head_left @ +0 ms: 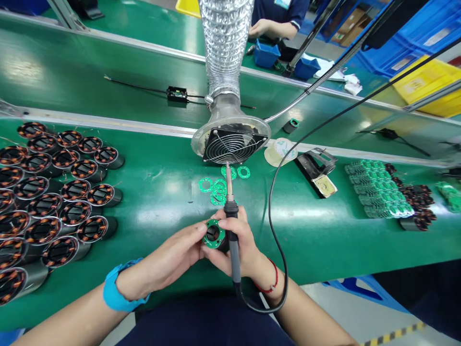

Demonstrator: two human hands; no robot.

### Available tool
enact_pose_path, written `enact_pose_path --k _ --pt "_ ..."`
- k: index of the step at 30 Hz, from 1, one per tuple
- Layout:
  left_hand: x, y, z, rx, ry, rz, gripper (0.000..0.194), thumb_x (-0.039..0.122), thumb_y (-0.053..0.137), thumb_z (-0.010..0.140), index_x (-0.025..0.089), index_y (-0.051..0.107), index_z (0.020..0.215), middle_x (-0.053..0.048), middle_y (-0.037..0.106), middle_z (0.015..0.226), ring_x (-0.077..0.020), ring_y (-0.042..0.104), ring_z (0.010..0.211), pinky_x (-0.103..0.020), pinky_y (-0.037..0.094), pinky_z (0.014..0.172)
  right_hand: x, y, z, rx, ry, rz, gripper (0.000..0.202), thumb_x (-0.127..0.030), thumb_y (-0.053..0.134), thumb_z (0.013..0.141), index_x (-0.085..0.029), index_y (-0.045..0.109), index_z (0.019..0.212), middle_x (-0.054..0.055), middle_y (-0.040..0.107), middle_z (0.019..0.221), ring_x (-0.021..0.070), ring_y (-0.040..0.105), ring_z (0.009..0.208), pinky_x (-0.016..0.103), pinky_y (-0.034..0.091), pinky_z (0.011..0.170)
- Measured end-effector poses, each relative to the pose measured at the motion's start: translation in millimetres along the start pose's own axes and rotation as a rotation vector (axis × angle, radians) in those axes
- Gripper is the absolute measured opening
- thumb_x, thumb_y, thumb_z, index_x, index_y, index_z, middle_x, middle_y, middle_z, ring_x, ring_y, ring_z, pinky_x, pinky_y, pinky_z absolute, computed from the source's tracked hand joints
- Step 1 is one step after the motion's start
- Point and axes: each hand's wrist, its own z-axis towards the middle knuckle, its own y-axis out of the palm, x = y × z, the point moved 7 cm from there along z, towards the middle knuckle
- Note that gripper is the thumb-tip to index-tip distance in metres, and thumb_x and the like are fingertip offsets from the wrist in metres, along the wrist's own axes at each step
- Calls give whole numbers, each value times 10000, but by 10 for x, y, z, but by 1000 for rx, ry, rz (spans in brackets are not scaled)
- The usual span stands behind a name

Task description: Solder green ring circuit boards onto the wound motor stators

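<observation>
Near the front of the bench, a motor stator with a green ring circuit board on its top end sits between my two hands. My left hand is closed round its left side, the thumb at the board's edge. My right hand carries a soldering iron, its tip pointing away from me, while thumb and fingers also press the board and stator from the right. Palms and fingers hide most of the stator's body. Just beyond lie several loose green ring boards, some overlapping.
A fume extractor on a foil duct hangs ahead. Rows of stators stand at left. A soldering iron stand, a tape roll and stacked green boards are right. The iron's cable loops rightward. A co-worker's hand shows beyond.
</observation>
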Motion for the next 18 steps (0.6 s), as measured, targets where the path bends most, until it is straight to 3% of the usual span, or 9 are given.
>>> enact_pose_path --k 5,8,11,14,18 --pt "-6 -75 -4 120 -25 119 318 392 702 853 249 732 1135 -47 709 1118 -187 606 1022 -306 469 936 -39 31 43 -66 -24 -64 550 -176 632 802 -289 401 1288 52 619 1011 232 579 867 431 480 792" --pt "47 -104 -14 148 -13 211 357 413 684 845 216 726 1140 -49 709 1013 -175 602 894 -297 483 828 -39 -24 64 -156 61 -2 550 -260 664 851 -279 399 1332 79 644 1115 248 589 952 443 500 845" --pt "116 -119 -32 151 18 330 392 435 644 860 178 715 1146 -29 663 851 -144 564 735 -287 468 725 -42 -167 94 -115 128 63 503 -220 629 897 -267 402 1344 90 659 1167 248 615 1057 445 498 918" --pt "143 -131 -38 158 24 429 434 441 606 873 166 677 1201 -22 631 854 -132 550 685 -289 456 691 -82 -254 128 -45 51 -24 414 -97 565 909 -283 455 1263 37 707 997 202 656 870 380 516 806" --pt "176 -145 -33 210 58 636 478 447 535 886 158 634 1254 -53 647 952 -158 564 718 -315 479 698 -129 -218 148 -39 -72 -250 259 -87 560 905 -252 528 1102 7 662 776 173 568 653 308 449 621"
